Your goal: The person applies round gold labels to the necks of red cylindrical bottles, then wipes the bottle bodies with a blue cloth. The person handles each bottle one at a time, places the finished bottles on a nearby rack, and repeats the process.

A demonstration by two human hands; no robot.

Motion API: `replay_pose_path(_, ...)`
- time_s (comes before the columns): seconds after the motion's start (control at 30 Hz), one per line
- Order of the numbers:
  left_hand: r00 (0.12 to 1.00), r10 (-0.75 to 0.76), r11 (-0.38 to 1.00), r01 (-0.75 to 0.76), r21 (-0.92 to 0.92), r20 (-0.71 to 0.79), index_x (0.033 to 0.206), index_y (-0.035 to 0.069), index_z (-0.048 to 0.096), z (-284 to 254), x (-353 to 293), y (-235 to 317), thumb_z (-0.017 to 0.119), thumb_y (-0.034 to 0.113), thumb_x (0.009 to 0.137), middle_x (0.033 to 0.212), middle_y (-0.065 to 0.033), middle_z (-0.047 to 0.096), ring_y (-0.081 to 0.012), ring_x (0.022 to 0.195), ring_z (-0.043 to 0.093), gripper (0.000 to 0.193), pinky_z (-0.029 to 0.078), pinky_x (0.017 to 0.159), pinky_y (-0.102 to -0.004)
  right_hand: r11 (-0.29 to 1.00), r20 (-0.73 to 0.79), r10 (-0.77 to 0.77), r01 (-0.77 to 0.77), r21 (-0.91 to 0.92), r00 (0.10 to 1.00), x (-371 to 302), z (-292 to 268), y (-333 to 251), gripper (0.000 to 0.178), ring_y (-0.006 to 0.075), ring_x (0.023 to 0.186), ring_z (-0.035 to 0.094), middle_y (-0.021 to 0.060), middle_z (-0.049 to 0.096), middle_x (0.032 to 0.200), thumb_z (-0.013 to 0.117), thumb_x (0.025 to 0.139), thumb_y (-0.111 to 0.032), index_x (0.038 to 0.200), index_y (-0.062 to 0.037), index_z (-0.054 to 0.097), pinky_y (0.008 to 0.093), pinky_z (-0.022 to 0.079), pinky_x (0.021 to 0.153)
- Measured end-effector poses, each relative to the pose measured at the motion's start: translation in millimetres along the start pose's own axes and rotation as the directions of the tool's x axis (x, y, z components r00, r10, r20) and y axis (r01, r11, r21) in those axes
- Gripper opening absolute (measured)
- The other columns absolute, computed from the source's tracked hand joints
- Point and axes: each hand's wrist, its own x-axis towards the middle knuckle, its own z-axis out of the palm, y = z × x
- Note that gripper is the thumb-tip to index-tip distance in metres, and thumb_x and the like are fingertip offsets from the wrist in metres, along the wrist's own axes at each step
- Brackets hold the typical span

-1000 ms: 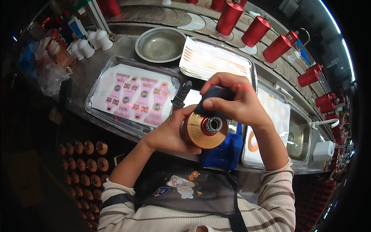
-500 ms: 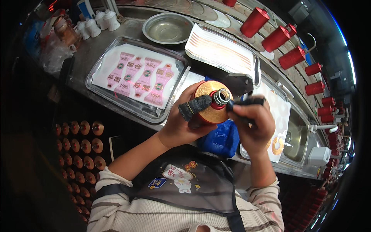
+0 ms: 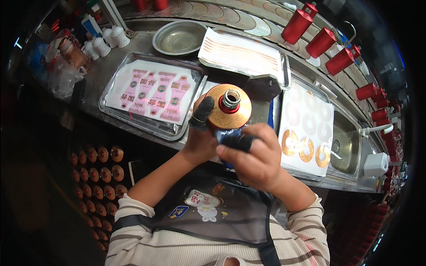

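My left hand (image 3: 199, 133) is closed around a red bottle (image 3: 219, 128), a black cover on its thumb lying against the bottle's gold shoulder. The bottle's gold top (image 3: 217, 116) and bare threaded neck (image 3: 231, 99) tilt up toward me. My right hand (image 3: 257, 155) is at the near side of the bottle, its fingers curled and partly smeared by motion. One of its digits also wears a black cover. A small bluish-white patch shows at its fingertips; whether it is something held or the cloth behind, I cannot tell.
Pink printed label sheets (image 3: 153, 95) lie on a metal tray (image 3: 120, 113) at left. Behind are a steel bowl (image 3: 162, 46) and a striped label sheet (image 3: 248, 51). To the right come gold ring labels (image 3: 306, 150), a sink (image 3: 348, 166) and red bottles (image 3: 297, 25) on a conveyor.
The bottle has moved left in my left hand, with its left thumb now farther from the neck. My right hand has come left and down from beside the neck to the bottle's near side.
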Motion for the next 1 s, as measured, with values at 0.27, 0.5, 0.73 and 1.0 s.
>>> replay_pose_path(0.27,0.991,0.029,0.996,-0.04,0.08,0.134,0.143,0.001,0.022,7,37,98,0.082,0.027,0.081,0.125,-0.0208,0.058,-0.0286,0.109,0.065,0.09,0.053,0.093,-0.0387,0.063,0.354,0.862,-0.77,0.635,0.362,-72,-52,32,0.021,0.0061,0.079,0.06,0.0016,0.066,0.09,0.074,0.087,-0.007,0.105,-0.0012,0.066,0.0201,0.047,0.068)
replay_pose_path(0.5,0.884,-0.339,0.936,0.352,0.019,0.322,0.135,-0.012,0.018,62,46,51,0.08,0.037,0.084,0.117,-0.0233,0.061,-0.0261,0.106,0.066,0.094,0.054,0.09,-0.0349,0.05,0.39,0.891,-0.903,0.426,0.234,-113,-37,15,0.068,0.0001,0.065,0.044,-0.0018,0.057,0.09,0.082,0.083,-0.025,0.138,0.0006,0.052,0.0171,0.036,0.056)
replay_pose_path(0.73,0.892,-0.365,0.928,0.327,0.177,0.268,0.13,-0.013,0.021,66,49,54,0.079,0.04,0.083,0.107,-0.0259,0.066,-0.0306,0.096,0.071,0.092,0.056,0.084,-0.0354,0.002,0.461,0.859,-0.901,0.433,0.224,-110,-43,30,0.065,0.0005,0.072,0.049,0.0024,0.061,0.107,0.078,0.087,-0.018,0.141,0.0025,0.049,0.0162,0.041,0.059)
replay_pose_path(1.0,0.867,-0.425,0.895,0.36,0.262,0.26,0.137,-0.01,0.018,66,65,48,0.078,0.048,0.08,0.113,-0.0317,0.063,-0.0413,0.103,0.068,0.101,0.053,0.091,-0.0427,-0.005,0.387,0.886,-0.828,0.561,0.257,-113,-29,35,0.065,0.0014,0.073,0.051,0.0008,0.059,0.108,0.074,0.091,-0.017,0.146,0.003,0.045,0.0158,0.041,0.063)
